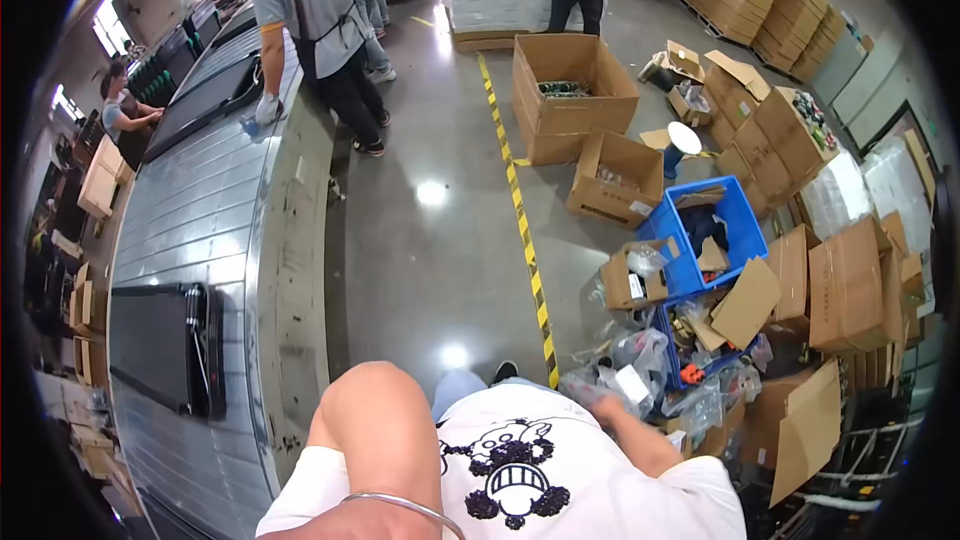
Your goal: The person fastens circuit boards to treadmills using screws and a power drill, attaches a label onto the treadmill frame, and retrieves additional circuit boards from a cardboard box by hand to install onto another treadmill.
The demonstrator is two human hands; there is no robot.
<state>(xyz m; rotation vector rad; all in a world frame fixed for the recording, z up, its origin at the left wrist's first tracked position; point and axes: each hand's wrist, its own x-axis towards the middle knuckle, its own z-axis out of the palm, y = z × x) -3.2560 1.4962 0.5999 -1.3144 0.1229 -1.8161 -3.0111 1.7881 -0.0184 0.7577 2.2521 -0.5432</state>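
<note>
My left arm is bent, its elbow up and a silver bangle around the wrist. Only a bit of my left hand [365, 524] shows past the bangle at the bottom edge, and its fingers are out of sight. Down at my right side, my right hand [606, 408] is small and blurred beside clear plastic bags [640, 348] and a white box-like piece [632, 383]. Whether it touches or grips any of them I cannot tell. Just beyond stands a blue crate [664, 325] holding cardboard pieces and an orange item.
A metal roller conveyor [180, 250] runs along the left, bearing a flat black unit [165, 350]. A person in grey [335, 10] stands beside it. Yellow-black floor tape [515, 215] passes a large carton [575, 125], a smaller carton [625, 195] and another blue crate [685, 270].
</note>
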